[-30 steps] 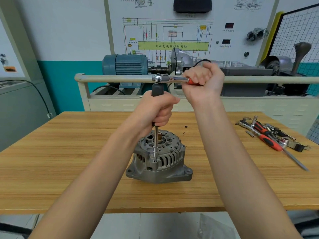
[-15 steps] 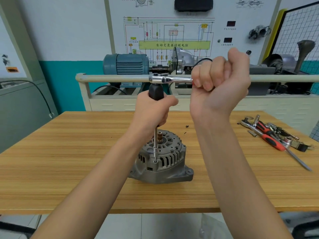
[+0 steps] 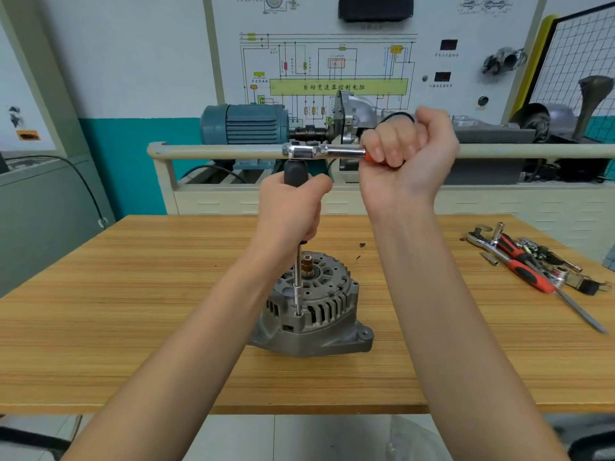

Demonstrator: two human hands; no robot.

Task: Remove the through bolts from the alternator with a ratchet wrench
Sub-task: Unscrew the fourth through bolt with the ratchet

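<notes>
A grey alternator (image 3: 312, 314) stands on the wooden table (image 3: 133, 311), shaft end up. A long extension bar (image 3: 298, 281) rises upright from a bolt hole on the alternator's top face. My left hand (image 3: 289, 211) grips the bar's black handle (image 3: 295, 171). A chrome ratchet wrench (image 3: 319, 151) sits across the top of that handle, lying level and pointing right. My right hand (image 3: 409, 154) grips its red handle, palm turned toward me. The bolt under the bar's tip is hidden.
Several loose tools (image 3: 529, 264), among them red-handled ones and sockets, lie at the table's right side. Small dark bits (image 3: 362, 244) lie behind the alternator. Behind the table stands a training rig with a rail (image 3: 216, 151) and a blue motor (image 3: 246, 124).
My right hand has swung the ratchet handle round at the top of the bar and turned palm toward me. My left hand stays on the black handle and the alternator has not moved.
</notes>
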